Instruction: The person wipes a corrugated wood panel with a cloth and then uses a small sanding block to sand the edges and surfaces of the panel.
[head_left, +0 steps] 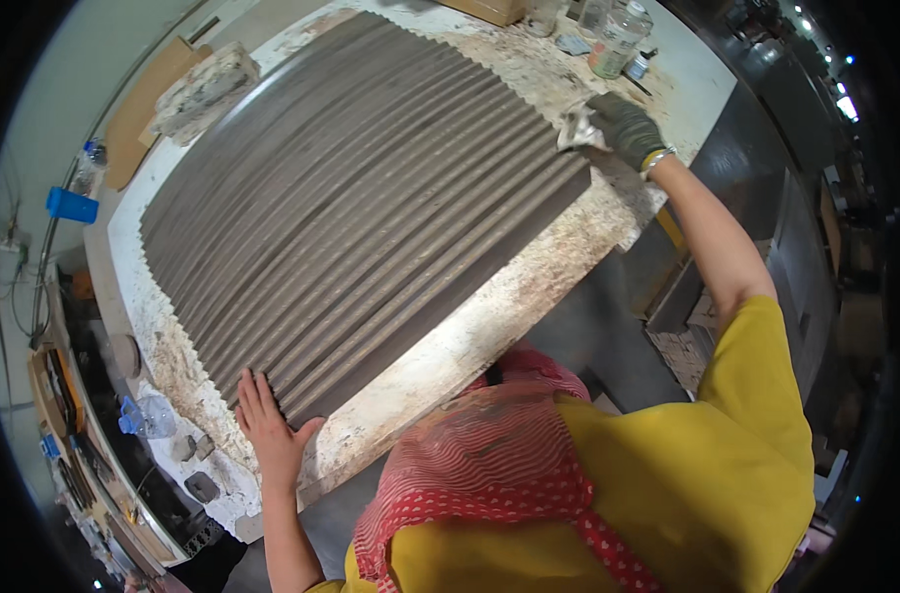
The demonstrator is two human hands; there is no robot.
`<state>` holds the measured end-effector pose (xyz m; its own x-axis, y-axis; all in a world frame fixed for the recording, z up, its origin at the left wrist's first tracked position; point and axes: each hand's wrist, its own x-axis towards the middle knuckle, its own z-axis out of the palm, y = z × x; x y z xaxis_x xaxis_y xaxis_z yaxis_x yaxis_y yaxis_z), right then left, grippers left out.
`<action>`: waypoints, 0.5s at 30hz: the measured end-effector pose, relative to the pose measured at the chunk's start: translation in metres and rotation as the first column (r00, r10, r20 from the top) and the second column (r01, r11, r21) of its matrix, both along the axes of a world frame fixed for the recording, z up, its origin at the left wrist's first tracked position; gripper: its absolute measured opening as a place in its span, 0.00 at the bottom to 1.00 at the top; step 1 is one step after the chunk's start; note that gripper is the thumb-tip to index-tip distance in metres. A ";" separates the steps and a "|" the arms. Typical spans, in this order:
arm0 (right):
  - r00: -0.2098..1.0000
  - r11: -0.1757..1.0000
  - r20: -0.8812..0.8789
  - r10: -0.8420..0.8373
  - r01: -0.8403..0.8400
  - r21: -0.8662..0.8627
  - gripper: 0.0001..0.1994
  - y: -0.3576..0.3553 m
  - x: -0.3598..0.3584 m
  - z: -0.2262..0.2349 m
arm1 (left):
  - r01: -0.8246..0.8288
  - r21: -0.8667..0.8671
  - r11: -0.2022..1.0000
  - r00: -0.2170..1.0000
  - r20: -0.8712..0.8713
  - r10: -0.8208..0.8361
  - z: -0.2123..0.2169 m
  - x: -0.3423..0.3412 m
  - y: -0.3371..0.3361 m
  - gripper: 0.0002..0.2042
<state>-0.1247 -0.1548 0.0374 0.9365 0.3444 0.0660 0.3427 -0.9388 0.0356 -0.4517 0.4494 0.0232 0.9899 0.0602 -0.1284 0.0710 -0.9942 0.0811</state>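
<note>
A wide dark grey ribbed panel (371, 217), or strips set closely side by side, covers most of the stained white worktable (489, 321). Bare and flat, my left hand (274, 430) rests on the panel's near left corner with its fingers spread. At the right end of the ribs, my right hand (625, 128), in a dark glove, is closed round a crumpled whitish rag (580, 130). The rag touches or lies very close to the panel's right edge; I cannot tell which. Part of the rag is hidden by the glove.
Beyond my right hand stand a clear plastic bottle (620, 40) and a small bottle (638, 67). A mottled block (206, 91) lies at the far left, near a blue container (72, 205). Another plastic bottle (147, 417) lies on the left, beside grey lumps (193, 449).
</note>
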 end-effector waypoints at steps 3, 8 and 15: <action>0.968 0.963 0.243 0.060 -0.120 0.241 0.21 0.065 -0.006 0.032 | 0.034 0.048 0.998 0.999 -0.006 -0.034 0.012 0.009 -0.020 0.61; 0.799 0.656 -0.049 0.599 -0.454 0.603 0.18 0.230 -0.079 -0.007 | 0.162 -0.034 0.986 0.986 -0.030 -0.163 0.002 0.046 -0.055 0.59; 0.960 0.956 0.102 0.261 -0.243 -0.162 0.17 0.077 0.013 -0.010 | 0.148 -0.054 0.988 0.989 -0.002 -0.148 -0.010 0.046 -0.049 0.57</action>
<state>-0.1118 -0.0774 0.0271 0.8060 0.5825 0.1049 0.5520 -0.8038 0.2219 -0.4055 0.4008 0.0130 0.9865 -0.0939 -0.1338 -0.0757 -0.9880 0.1347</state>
